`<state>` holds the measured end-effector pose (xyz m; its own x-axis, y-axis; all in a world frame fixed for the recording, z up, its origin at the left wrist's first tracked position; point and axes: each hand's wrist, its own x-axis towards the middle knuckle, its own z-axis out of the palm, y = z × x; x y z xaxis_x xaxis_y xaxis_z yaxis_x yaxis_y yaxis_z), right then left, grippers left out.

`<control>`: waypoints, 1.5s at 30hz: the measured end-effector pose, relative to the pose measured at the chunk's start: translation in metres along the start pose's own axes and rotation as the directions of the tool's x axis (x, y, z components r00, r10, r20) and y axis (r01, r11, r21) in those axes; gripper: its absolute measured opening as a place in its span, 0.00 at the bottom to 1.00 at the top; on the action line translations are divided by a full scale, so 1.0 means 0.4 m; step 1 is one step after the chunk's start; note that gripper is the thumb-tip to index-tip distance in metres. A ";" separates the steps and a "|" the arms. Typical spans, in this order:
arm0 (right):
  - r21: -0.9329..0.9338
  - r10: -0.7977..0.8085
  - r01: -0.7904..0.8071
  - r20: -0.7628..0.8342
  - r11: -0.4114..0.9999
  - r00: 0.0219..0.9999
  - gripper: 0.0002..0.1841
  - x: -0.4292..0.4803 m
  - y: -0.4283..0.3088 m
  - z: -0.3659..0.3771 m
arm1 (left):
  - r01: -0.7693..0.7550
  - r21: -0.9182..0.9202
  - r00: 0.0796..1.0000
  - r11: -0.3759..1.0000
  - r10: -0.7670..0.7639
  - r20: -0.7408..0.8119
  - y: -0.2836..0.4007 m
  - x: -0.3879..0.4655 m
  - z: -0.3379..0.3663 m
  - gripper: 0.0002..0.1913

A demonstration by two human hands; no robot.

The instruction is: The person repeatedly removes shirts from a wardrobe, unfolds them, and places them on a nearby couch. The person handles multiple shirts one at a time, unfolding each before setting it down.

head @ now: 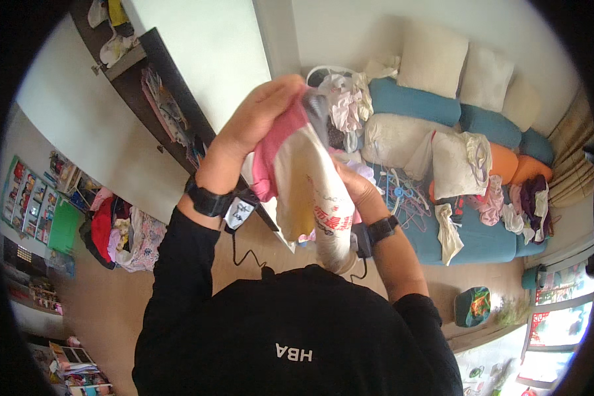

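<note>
A white and pink garment [299, 163] with a grey patch and red printed characters hangs before my chest. Its upper pink edge is gripped by my left hand [263, 115], whose fingertips are partly hidden in the cloth. Lower down on the other side, my right hand [357, 187] holds the garment's edge, and the cloth covers most of its fingers. A black strap with a small device sits on each wrist.
An open wardrobe [178, 143] with hanging clothes stands at the left. To the right, a blue sofa [475, 247] bears cushions, scattered clothes and a heap of hangers [406, 198]. Piled clothes [123, 232] lie at far left; a green patterned pouf [471, 307] stands on the floor.
</note>
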<state>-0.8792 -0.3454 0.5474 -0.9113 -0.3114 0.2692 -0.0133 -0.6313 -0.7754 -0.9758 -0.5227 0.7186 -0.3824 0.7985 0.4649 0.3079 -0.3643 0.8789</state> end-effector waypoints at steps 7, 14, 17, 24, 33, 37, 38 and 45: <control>-0.645 0.107 -0.272 -0.283 0.714 0.953 0.11 -0.105 -0.107 0.099 | -0.097 0.282 0.995 0.955 0.085 0.054 0.082 0.032 -0.008 0.17; -0.958 -0.602 -0.202 -0.287 0.206 0.746 0.11 -0.158 -0.277 0.095 | -0.212 0.475 0.959 0.854 0.276 -0.069 0.121 0.061 0.003 0.20; -0.942 -0.789 -0.140 -0.333 0.305 0.517 0.13 -0.133 -0.371 0.103 | -0.181 0.668 0.969 0.722 0.248 -0.005 0.154 0.092 -0.021 0.21; -0.983 -0.664 -0.095 -0.177 0.158 0.727 0.14 -0.166 -0.594 0.138 | -0.178 0.921 0.984 0.347 0.065 0.166 0.171 0.141 -0.053 0.35; -0.798 -0.779 -0.426 0.085 -0.426 0.621 0.11 -0.159 -0.758 0.114 | -0.003 0.918 0.999 0.396 0.049 -0.018 0.112 0.229 -0.143 0.11; -0.777 -0.824 -0.525 -0.013 -0.349 0.566 0.16 -0.167 -0.791 0.114 | 0.091 0.569 0.954 0.817 0.092 -0.285 0.038 0.260 -0.150 0.10; -0.778 -0.829 -0.538 -0.040 -0.324 0.558 0.17 -0.169 -0.797 0.118 | 0.066 0.572 0.932 0.817 0.154 -0.328 0.024 0.265 -0.147 0.11; -0.811 -0.859 -0.534 -0.079 -0.240 0.506 0.22 -0.171 -0.816 0.159 | 0.075 0.840 0.826 0.537 0.438 -0.354 0.069 0.270 -0.121 0.20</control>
<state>-0.7863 -0.1633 0.8185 -0.4821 0.4405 0.7573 0.1563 0.8938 -0.4204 -1.0507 -0.4698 0.7982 -0.4895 0.3304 0.8070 0.8685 0.2675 0.4174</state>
